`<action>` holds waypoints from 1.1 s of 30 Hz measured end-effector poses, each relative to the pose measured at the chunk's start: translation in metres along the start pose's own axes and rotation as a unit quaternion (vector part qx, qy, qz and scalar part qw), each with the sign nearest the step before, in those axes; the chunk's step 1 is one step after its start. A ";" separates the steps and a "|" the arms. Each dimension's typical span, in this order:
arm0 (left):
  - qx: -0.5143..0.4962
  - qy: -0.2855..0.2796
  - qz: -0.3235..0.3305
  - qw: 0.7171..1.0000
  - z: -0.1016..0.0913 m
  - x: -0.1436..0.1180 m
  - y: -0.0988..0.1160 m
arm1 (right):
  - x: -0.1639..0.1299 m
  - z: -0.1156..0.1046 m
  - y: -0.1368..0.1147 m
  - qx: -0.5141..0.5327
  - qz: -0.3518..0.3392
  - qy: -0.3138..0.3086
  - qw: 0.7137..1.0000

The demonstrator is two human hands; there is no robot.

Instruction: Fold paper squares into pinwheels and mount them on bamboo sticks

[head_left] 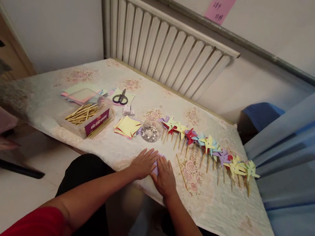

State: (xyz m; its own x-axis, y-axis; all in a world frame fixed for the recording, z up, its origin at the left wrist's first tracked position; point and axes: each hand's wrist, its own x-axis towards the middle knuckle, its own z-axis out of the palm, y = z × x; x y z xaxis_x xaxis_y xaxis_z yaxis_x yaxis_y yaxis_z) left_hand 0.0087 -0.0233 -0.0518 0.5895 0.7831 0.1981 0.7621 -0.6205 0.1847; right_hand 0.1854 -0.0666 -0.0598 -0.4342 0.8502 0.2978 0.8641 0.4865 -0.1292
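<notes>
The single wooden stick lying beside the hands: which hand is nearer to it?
Right. The right hand lies flat just left of the stick, with a narrow gap between them. The left hand sits farther left, beyond the right hand.

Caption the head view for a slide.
Both hands, left hand and right hand, press purple paper flat beside finished pinwheels.

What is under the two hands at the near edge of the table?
Between the left hand and right hand a small piece of lilac paper shows, pressed flat on the tablecloth. The palms cover most of it, so its shape cannot be told.
</notes>
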 end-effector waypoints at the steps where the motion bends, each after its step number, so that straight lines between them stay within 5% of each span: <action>1: -0.001 0.000 0.000 1.000 -0.001 0.000 0.000 | 0.000 -0.001 0.000 0.000 0.000 -0.001 1.000; 33: -0.047 -0.014 0.005 0.999 -0.005 0.000 0.001 | 0.000 -0.013 -0.004 -0.011 -0.012 -0.019 1.000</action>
State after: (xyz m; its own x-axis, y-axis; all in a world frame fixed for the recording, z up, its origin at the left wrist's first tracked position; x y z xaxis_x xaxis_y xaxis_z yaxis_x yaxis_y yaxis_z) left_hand 0.0079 -0.0240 -0.0464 0.6058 0.7763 0.1741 0.7277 -0.6291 0.2733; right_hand 0.1853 -0.0714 -0.0469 -0.4635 0.8456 0.2649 0.8588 0.5023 -0.1007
